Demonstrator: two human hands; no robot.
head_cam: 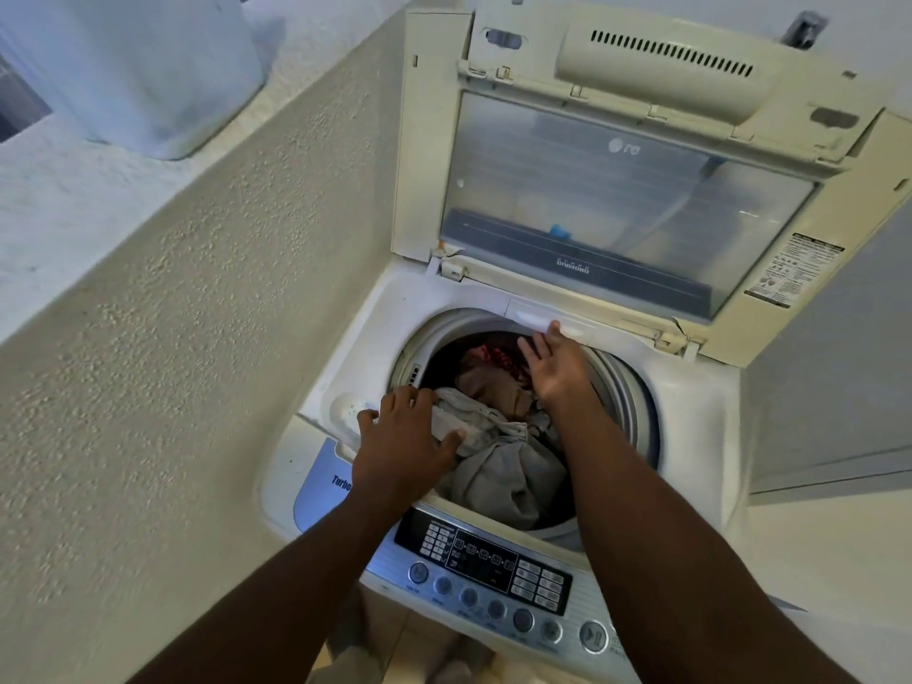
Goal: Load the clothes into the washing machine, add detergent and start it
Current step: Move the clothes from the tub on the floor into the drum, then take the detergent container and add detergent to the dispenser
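Inside the steel drum of the one top-loading washing machine I see the clothes in a crumpled heap: soft grey cloth in front, a brownish piece behind it, and a red patterned one at the back. My two hands are over the opening. The left hand curls its fingers and thumb round a pale fold at the drum's left edge. The right hand is spread flat, fingertips at the back rim. The one clear-windowed plastic lid stands raised. Seven round buttons line the glossy control panel, and a rough plaster wall is on the left.
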